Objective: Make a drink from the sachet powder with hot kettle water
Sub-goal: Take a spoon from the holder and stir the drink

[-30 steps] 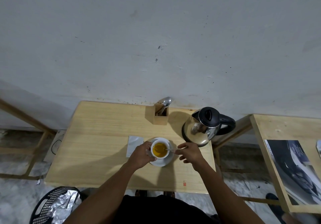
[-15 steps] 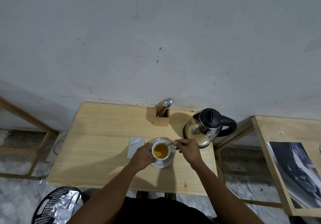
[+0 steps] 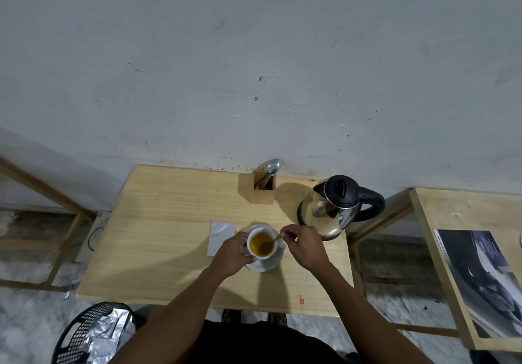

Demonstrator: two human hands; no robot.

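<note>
A white cup point(image 3: 271, 233) filled with orange-yellow drink stands on a white saucer point(image 3: 268, 263) near the front of the wooden table point(image 3: 169, 236). My left hand point(image 3: 230, 253) grips the cup's left side. My right hand point(image 3: 303, 246) pinches the handle of a small spoon point(image 3: 275, 239) whose bowl dips into the drink. A silver sachet point(image 3: 220, 236) lies flat just left of the cup. The steel kettle point(image 3: 333, 208) with black lid and handle stands to the right behind my right hand.
A wooden holder point(image 3: 263, 191) with spoons stands at the table's back edge by the wall. A second wooden table point(image 3: 440, 211) with a magazine point(image 3: 485, 279) is at the right. A black mesh bin point(image 3: 84, 332) with foil sits on the floor, lower left.
My right hand has shifted the spoon around inside the cup, swinging from the cup's right side toward the back right. My left hand stays on the cup.
</note>
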